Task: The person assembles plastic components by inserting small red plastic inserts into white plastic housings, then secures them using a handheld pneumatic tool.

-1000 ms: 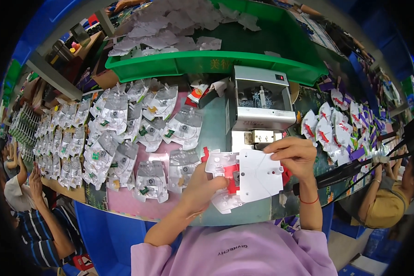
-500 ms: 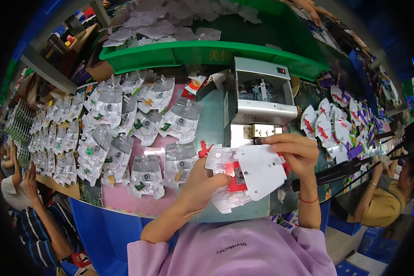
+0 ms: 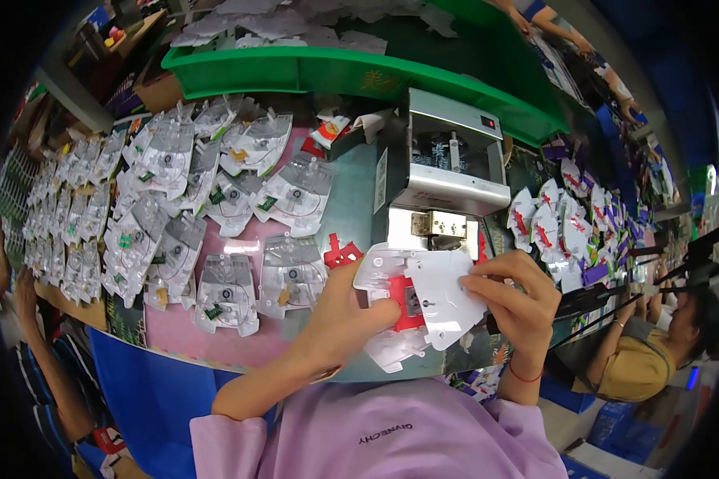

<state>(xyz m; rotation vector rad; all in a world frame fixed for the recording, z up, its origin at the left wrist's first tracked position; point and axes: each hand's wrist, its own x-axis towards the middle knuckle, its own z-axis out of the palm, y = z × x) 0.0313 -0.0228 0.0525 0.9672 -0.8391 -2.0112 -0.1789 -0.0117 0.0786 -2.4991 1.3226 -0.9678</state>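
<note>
My left hand (image 3: 339, 323) is closed round a clear plastic housing (image 3: 385, 350), its thumb pressing on a flat red piece (image 3: 410, 321) set in the housing. Over the right part of the housing lies a thin white plastic panel (image 3: 449, 299) with small holes and a slot. The thumb and fingers of my right hand (image 3: 523, 299) pinch this panel by its right edge. How panel and housing meet underneath is hidden. Just beyond my left hand, loose red pieces (image 3: 342, 252) rest on the table.
A silver screw feeder (image 3: 455, 188) stands beyond my hands. Several clear housings (image 3: 228, 295) cover the table's left side. White panels with red pieces (image 3: 571, 227) pile up at right. A green tray (image 3: 327, 76) spans the back. A blue bin (image 3: 152, 375) sits front left; co-workers sit at both sides.
My right hand has slid from the panel's top edge down to its right edge. The panel sits at a different angle over the housing. The whole view has shifted slightly.
</note>
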